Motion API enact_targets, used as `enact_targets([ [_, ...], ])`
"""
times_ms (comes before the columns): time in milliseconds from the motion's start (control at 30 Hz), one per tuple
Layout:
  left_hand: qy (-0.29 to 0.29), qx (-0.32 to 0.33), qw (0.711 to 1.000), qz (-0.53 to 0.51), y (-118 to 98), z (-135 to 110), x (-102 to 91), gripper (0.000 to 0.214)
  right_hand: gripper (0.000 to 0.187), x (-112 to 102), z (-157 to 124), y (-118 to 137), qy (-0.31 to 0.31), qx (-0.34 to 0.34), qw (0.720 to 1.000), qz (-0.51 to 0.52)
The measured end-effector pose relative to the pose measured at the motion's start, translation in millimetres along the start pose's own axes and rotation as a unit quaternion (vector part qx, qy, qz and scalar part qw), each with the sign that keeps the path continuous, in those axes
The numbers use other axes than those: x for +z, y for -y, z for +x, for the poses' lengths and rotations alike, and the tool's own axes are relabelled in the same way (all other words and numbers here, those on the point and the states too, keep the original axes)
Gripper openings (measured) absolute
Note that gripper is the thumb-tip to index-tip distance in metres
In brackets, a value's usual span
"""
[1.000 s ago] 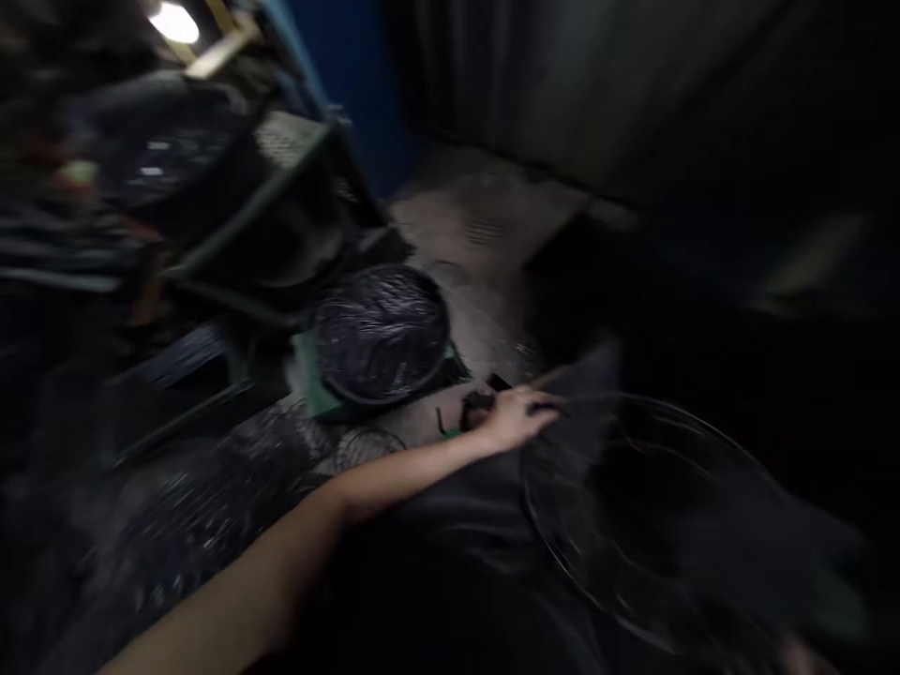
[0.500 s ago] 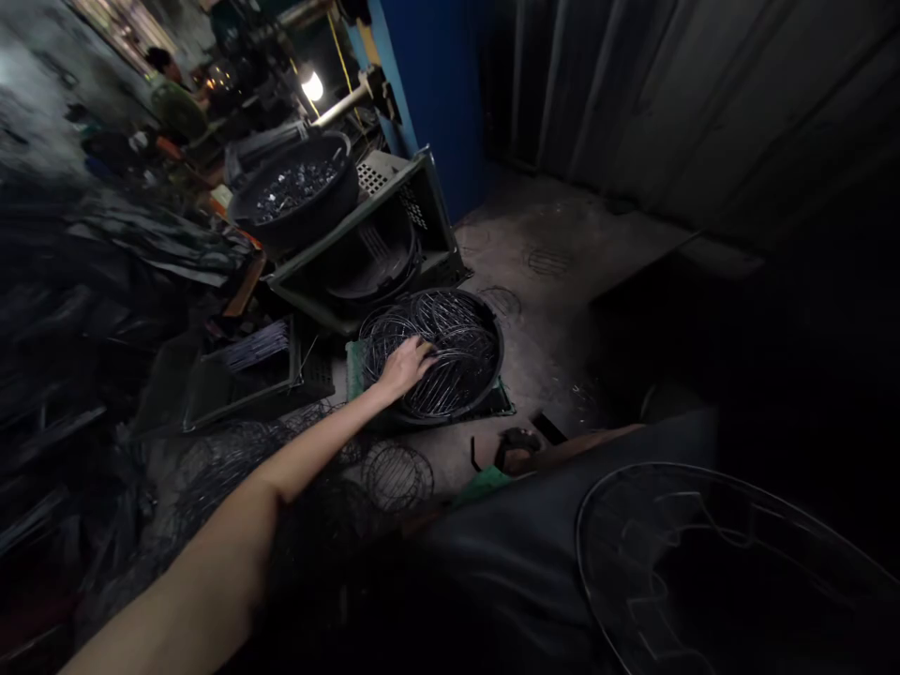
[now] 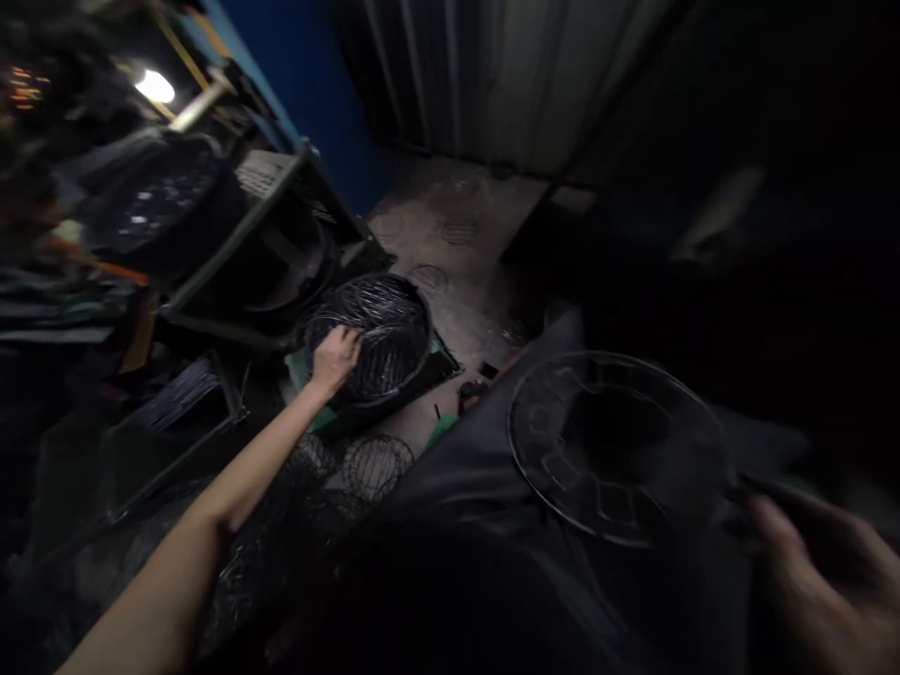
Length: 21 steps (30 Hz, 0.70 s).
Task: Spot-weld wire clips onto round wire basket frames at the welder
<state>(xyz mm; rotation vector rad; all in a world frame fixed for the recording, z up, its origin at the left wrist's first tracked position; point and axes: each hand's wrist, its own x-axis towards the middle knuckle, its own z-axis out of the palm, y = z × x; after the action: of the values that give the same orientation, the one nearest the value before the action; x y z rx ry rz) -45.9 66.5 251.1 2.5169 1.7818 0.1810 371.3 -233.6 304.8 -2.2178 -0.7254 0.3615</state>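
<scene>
My left hand (image 3: 337, 358) reaches out to a round black basin (image 3: 424, 352) heaped with thin metal wire pieces (image 3: 380, 309). Its fingers are curled closed at the near left of the heap; what they pinch is too small to make out. On the dark cloth over my lap rests a round wire frame (image 3: 517, 450) with bent wire loops inside its rim. My right hand (image 3: 819, 572) is blurred at the lower right, beside the frame's right edge. Thumb and fingers close around something dark there that I cannot make out.
Beyond the basin stands a tipped green crate (image 3: 239, 234) with a black tub (image 3: 105, 211) of small shiny parts on top. Another crate (image 3: 232, 398) with metal strips stands left. Round wire grids (image 3: 380, 469) lie on the floor. A lamp (image 3: 156, 86) glows at upper left.
The view has swung right, so everything sits further left. My right hand has come into view beside the wire frame. My left hand stays at the basin, its fingers more curled.
</scene>
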Motion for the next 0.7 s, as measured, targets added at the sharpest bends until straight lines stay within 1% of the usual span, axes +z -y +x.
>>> enact_targets([
  [33, 0.001, 0.003, 1.000, 0.007, -1.0, -1.6, 0.5, 0.032, 0.027, 0.6, -2.8, -0.2, -0.018, 0.026, 0.999, 0.001],
  [100, 0.013, 0.012, 0.997, 0.074, -0.4, -0.8, 3.4, 0.034, 0.026, -1.9, -5.1, -4.7, -0.047, 0.054, 0.997, 0.015],
  [200, 0.007, 0.012, 0.994, 0.105, 1.4, 8.7, 9.4, 0.033, 0.027, -10.9, -8.5, -19.4, -0.054, 0.082, 0.995, 0.026],
  [267, -0.004, 0.011, 0.994, 0.104, -1.2, 12.6, 11.0, 0.035, 0.027, -14.9, -14.4, -28.7, -0.058, 0.088, 0.994, 0.028],
  [333, -0.007, 0.022, 0.995, 0.094, -5.7, 11.6, 11.9, 0.038, 0.026, -15.1, -21.0, -34.6, -0.066, 0.079, 0.994, 0.035],
  [467, -0.023, 0.031, 0.999, 0.037, -13.1, 3.5, 16.1, 0.034, 0.025, -10.6, -27.5, -35.5, -0.054, 0.066, 0.995, 0.048],
  [500, -0.027, 0.042, 0.999, 0.020, -15.1, 1.4, 16.2, 0.032, 0.025, -10.0, -27.7, -34.5, -0.049, 0.064, 0.995, 0.049],
  [600, -0.054, 0.098, 0.993, -0.024, -25.0, -3.1, 7.1, 0.029, 0.025, -10.7, -26.9, -31.2, -0.042, 0.062, 0.996, 0.053],
  [633, -0.072, 0.116, 0.990, -0.035, -30.1, -3.5, 0.0, 0.028, 0.025, -11.3, -26.7, -30.3, -0.043, 0.061, 0.996, 0.054],
  [700, -0.113, 0.145, 0.981, -0.057, -43.6, -2.1, -20.9, 0.024, 0.024, -12.2, -26.6, -27.9, -0.049, 0.056, 0.996, 0.057],
])
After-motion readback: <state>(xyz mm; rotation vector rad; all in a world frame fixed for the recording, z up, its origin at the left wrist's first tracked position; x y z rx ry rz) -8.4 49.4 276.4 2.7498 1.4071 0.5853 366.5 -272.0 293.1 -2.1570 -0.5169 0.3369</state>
